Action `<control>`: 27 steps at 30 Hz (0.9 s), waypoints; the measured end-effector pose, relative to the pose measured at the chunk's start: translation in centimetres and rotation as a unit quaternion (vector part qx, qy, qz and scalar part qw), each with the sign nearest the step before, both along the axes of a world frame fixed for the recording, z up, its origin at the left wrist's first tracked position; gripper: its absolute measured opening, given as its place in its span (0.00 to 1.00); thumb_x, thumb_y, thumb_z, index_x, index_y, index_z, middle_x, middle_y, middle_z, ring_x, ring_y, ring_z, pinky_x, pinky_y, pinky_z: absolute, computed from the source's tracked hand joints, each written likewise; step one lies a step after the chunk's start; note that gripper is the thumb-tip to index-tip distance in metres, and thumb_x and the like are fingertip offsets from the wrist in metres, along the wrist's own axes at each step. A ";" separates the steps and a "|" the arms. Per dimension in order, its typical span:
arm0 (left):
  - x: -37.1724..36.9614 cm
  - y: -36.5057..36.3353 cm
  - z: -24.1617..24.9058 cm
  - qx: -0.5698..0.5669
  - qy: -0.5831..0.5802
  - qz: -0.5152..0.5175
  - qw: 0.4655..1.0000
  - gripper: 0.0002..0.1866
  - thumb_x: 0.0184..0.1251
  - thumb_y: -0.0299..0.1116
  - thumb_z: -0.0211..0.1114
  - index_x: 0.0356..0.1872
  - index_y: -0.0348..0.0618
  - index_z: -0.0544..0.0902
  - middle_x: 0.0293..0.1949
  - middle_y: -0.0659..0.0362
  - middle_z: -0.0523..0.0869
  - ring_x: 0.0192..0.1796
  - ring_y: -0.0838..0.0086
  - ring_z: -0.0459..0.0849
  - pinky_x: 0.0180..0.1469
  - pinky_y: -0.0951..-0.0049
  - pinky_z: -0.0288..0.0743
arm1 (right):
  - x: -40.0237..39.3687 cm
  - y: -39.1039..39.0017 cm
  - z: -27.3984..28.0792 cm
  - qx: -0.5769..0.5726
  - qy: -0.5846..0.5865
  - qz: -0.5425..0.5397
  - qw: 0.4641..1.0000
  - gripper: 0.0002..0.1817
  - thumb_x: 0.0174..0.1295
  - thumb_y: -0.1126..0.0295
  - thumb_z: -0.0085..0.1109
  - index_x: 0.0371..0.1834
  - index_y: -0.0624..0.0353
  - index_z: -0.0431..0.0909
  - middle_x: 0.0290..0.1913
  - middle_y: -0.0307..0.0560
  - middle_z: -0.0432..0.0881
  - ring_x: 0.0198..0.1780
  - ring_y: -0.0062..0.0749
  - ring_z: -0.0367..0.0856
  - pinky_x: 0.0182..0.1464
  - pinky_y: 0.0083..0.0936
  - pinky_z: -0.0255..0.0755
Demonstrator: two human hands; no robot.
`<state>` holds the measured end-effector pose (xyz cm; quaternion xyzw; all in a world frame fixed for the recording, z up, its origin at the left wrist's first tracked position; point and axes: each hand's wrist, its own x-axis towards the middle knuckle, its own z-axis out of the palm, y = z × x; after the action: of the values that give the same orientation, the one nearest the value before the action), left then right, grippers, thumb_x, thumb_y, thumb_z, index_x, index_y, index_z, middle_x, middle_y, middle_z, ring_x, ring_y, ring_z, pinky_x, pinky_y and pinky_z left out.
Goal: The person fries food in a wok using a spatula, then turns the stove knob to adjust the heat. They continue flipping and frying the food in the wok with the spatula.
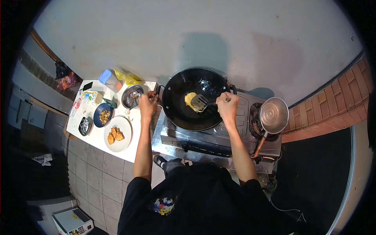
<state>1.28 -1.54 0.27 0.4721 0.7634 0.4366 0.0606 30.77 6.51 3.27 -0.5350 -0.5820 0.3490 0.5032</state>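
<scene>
My right hand is wrapped round the handle of a slotted spatula. Its dark blade rests over a yellow piece of frying food in a large black wok, covering part of that food. My left hand is closed just outside the wok's left handle, between the wok and a metal bowl. What its fingers grip is too small to make out. A utensil lies in the metal bowl.
The wok stands on a steel gas stove; a saucepan sits on the right burner. On the white table are a plate of fried pieces, a blue bowl, a lidded plastic container and a black dish.
</scene>
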 end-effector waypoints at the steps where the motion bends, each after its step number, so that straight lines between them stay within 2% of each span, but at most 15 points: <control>1: 0.0 0.0 0.0 -0.002 -0.002 0.004 1.000 0.12 0.54 0.26 0.69 0.40 0.35 0.85 0.36 0.44 0.87 0.41 0.56 0.87 0.45 0.65 0.78 | -0.3 0.4 -0.6 0.004 0.003 0.000 1.000 0.11 0.52 0.76 0.49 0.17 0.72 0.66 0.15 0.62 0.62 0.15 0.39 0.61 0.25 0.38 0.58; 7: -0.1 0.0 -0.2 0.007 -0.015 -0.003 1.000 0.12 0.54 0.27 0.69 0.40 0.34 0.86 0.36 0.45 0.87 0.41 0.57 0.87 0.45 0.65 0.78 | -1.8 0.7 -1.5 0.004 0.001 0.012 1.000 0.11 0.52 0.76 0.48 0.16 0.72 0.67 0.14 0.61 0.62 0.15 0.38 0.61 0.25 0.38 0.56; 11: -0.2 -0.1 -0.3 -0.001 -0.012 -0.007 1.000 0.12 0.54 0.26 0.69 0.40 0.34 0.85 0.36 0.45 0.87 0.41 0.57 0.87 0.45 0.65 0.78 | -2.1 -0.2 -0.2 0.038 -0.042 0.006 0.998 0.12 0.53 0.75 0.48 0.15 0.72 0.66 0.15 0.63 0.65 0.15 0.47 0.66 0.26 0.40 0.59; 13: -0.3 0.0 -0.4 0.017 0.009 -0.018 1.000 0.10 0.57 0.24 0.68 0.40 0.32 0.85 0.35 0.46 0.87 0.39 0.63 0.88 0.42 0.69 0.79 | -2.3 -0.7 0.3 0.038 -0.065 0.005 0.997 0.12 0.53 0.75 0.47 0.15 0.72 0.66 0.15 0.64 0.66 0.16 0.51 0.68 0.26 0.40 0.60; 15: -0.2 -0.1 -0.4 0.017 -0.001 -0.017 1.000 0.10 0.57 0.25 0.68 0.40 0.32 0.85 0.34 0.46 0.87 0.39 0.63 0.88 0.42 0.69 0.79 | -2.3 -0.9 0.2 0.032 -0.082 0.008 0.996 0.12 0.53 0.75 0.47 0.16 0.72 0.67 0.17 0.65 0.68 0.19 0.57 0.72 0.27 0.41 0.62; 26: 0.0 -0.2 -0.2 0.007 0.008 -0.011 1.000 0.10 0.57 0.25 0.68 0.40 0.34 0.85 0.33 0.48 0.87 0.39 0.64 0.88 0.41 0.69 0.79 | -2.4 -0.7 0.5 0.024 -0.086 0.024 0.996 0.11 0.53 0.76 0.47 0.16 0.72 0.70 0.19 0.68 0.70 0.22 0.62 0.72 0.27 0.43 0.62; 27: 0.1 -0.2 -0.1 0.006 -0.002 -0.010 1.000 0.11 0.56 0.25 0.68 0.40 0.33 0.85 0.34 0.46 0.87 0.39 0.60 0.88 0.43 0.67 0.78 | -2.3 -0.7 0.6 0.028 -0.080 0.028 0.996 0.11 0.53 0.76 0.47 0.16 0.72 0.70 0.19 0.68 0.69 0.22 0.62 0.72 0.27 0.43 0.62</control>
<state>1.37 -1.79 0.21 0.4789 0.7559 0.4418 0.0640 28.44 5.76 3.87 -0.5307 -0.6447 0.3028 0.4594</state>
